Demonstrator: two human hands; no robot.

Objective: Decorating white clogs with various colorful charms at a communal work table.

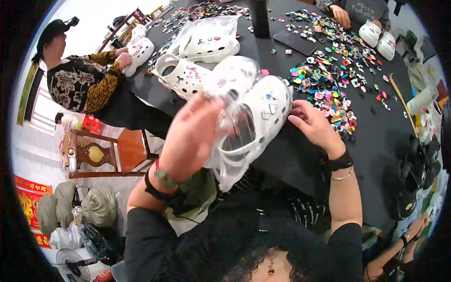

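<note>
A white clog (275, 108) with charms on its toe lies in front of me, partly inside a clear plastic bag (226, 175). My left hand (193, 134) is over the bag's left side, its fingers smeared by motion, so their grip is unclear. Beside the clog's right edge is my right hand (315, 124), fingers apart and slightly curled; whether the tips touch the shoe is hard to tell. Another bagged white clog (237, 70) sits just behind. To its left stands an unbagged white clog (185, 77) with charms on top.
Farther back is a bagged pair of white clogs (209, 47). Loose colourful charms (336, 70) cover much of the dark table (371, 136). A black cylinder (260, 19) and a dark flat case (294, 42) stand among them. Co-workers handle clogs at left and far right; a wooden chair (134, 148) stands left.
</note>
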